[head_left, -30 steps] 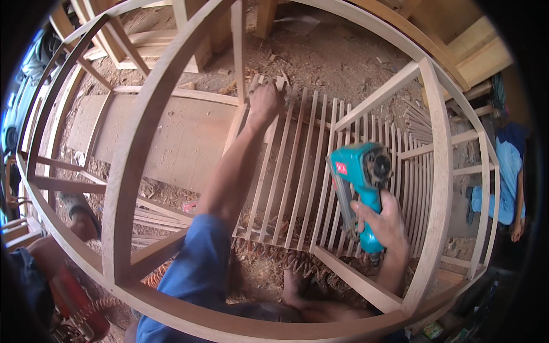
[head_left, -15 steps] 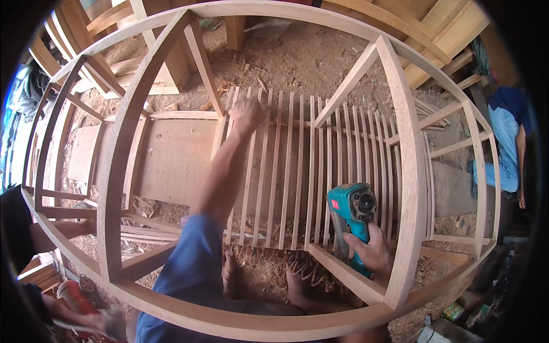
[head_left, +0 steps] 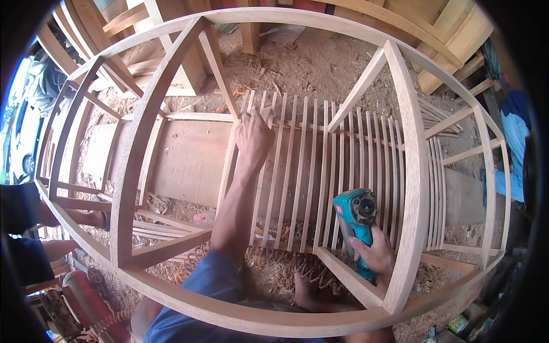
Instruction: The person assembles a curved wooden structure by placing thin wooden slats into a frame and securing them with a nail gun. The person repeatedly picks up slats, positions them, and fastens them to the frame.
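My left hand (head_left: pixel 254 136) is closed at the far rail, around the upper part of a wooden slat (head_left: pixel 231 168); its fingertips are partly hidden. Beside its knuckles shows a small pale piece of wood. My right hand (head_left: pixel 376 251) grips the handle of a teal nail gun (head_left: pixel 355 207), held over the slats to the right. Several thin slats (head_left: pixel 301 171) lie side by side across the two rails, more widely spaced near my left hand. Around both arms stands a large curved wooden frame (head_left: pixel 257 323) with upright posts.
A flat wooden panel (head_left: pixel 189 154) lies left of the slats. Loose strips (head_left: pixel 437 117) are piled at the right. A coiled hose (head_left: pixel 191 266) runs near my feet. At lower left are a red tank (head_left: pixel 91 303) and another person's legs (head_left: pixel 63 217). Sawdust covers the ground.
The view has shifted, so the frame appears farther right. My left hand stays closed at the far rail, a little lower in view. The nail gun stays in my right hand.
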`<state>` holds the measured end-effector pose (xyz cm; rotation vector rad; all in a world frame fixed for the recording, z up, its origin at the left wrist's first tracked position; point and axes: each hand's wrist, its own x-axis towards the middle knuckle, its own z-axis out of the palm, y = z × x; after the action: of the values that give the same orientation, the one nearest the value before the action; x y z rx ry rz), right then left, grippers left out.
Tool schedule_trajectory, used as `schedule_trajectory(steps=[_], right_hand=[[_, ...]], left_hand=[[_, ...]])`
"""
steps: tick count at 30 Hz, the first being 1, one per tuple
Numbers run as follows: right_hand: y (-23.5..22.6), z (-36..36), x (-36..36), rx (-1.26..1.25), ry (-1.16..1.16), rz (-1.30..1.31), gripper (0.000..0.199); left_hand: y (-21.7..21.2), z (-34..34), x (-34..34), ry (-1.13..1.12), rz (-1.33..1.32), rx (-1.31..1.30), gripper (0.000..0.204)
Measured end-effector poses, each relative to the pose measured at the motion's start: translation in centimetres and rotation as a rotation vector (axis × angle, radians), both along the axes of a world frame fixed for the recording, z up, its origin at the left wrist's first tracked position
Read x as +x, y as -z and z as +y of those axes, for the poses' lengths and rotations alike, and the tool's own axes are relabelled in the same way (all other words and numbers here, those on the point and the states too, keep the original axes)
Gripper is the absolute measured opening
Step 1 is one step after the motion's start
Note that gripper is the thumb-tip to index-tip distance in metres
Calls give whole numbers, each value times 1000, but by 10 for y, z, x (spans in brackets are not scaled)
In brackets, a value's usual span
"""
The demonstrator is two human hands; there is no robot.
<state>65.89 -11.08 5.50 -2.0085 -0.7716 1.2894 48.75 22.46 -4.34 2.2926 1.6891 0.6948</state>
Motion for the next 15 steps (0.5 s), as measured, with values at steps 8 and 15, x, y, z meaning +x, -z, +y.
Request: schedule_trajectory(steps=[8,15], right_hand=[[-2,0,-2,10,-46,-42,39],[-13,8,-8,-12,-102,-64,41]], left_hand=[[-7,-22,-43,-160,-156,-16,30],[64,-20,-34,-207,30,85,29]])
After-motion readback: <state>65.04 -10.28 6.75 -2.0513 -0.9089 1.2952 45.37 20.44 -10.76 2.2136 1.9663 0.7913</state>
